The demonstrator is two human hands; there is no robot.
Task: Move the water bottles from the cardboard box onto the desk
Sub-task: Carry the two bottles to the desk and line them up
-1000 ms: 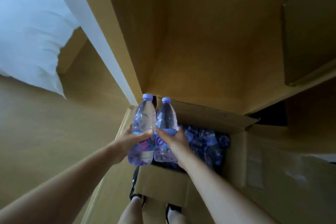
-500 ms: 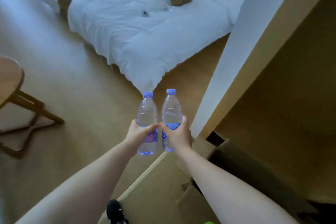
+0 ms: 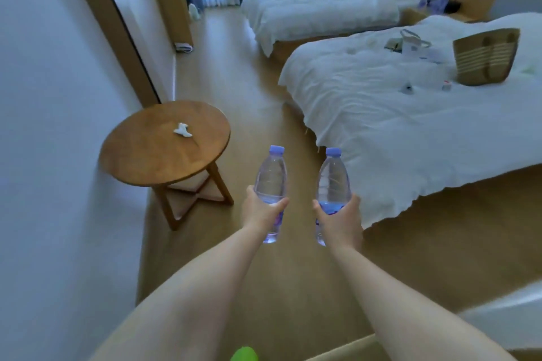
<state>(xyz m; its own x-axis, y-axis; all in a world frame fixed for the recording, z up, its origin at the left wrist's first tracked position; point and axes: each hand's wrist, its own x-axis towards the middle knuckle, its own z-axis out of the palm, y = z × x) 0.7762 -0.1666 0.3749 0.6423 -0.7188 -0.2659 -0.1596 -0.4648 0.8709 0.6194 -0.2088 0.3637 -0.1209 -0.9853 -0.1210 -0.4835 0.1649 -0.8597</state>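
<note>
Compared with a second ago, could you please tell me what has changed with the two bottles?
Both clear plastic purple-capped bottles, left and right, were carried away from the cardboard box, now out of view, and moved apart. The left hand and right hand still grip one each, upright.

Two bare arms reach forward over a light wooden floor [image 3: 258, 73]. The left hand [image 3: 259, 211] holds a clear plastic water bottle with a lilac cap [image 3: 271, 179] upright; the right hand [image 3: 340, 218] holds a second matching bottle [image 3: 333, 177], the two apart. A round wooden desk [image 3: 146, 152] carrying a crumpled white tissue [image 3: 182, 129] stands left. A white-quilted bed [image 3: 396, 114] lies right.
</note>
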